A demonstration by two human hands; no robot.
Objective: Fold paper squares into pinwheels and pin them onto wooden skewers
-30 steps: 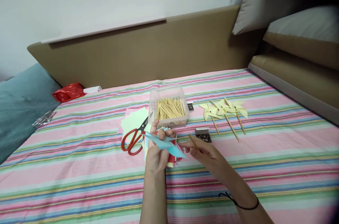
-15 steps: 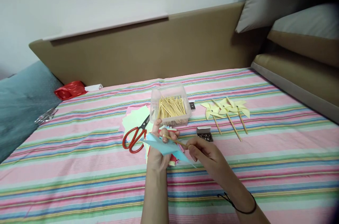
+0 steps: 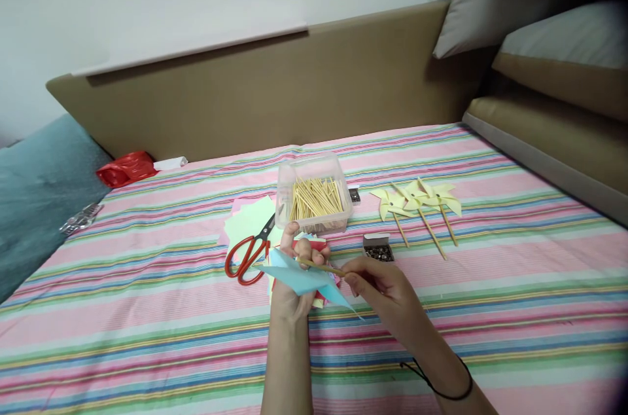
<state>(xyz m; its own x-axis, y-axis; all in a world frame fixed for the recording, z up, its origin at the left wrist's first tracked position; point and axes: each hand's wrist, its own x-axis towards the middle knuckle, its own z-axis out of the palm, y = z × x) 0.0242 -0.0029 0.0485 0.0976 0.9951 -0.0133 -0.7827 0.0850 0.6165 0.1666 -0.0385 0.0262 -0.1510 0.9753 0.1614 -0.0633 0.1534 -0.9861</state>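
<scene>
A light-blue paper pinwheel (image 3: 301,279) lies across my left hand (image 3: 293,294), whose fingers curl behind and above it. My right hand (image 3: 377,281) pinches a thin wooden stick (image 3: 324,266) between thumb and forefinger. The stick's far end meets the pinwheel at my left fingertips; the exact joint is hidden. Beneath my left hand is a stack of coloured paper (image 3: 320,300). Just beyond my right hand stands a small open box of dark pins (image 3: 377,250).
A clear plastic box (image 3: 347,202) holds many wooden sticks (image 3: 316,199). Red-handled scissors (image 3: 245,261) rest by pale green paper (image 3: 248,222). Yellow pinwheels on sticks (image 3: 417,199) lie at right. A red plastic bag (image 3: 127,169) is at far left, on the striped cloth (image 3: 147,310).
The blue pinwheel has tipped a little, showing more of its face, and the stick lies slightly flatter and lower. Both hands keep their hold. The view has shifted slightly.
</scene>
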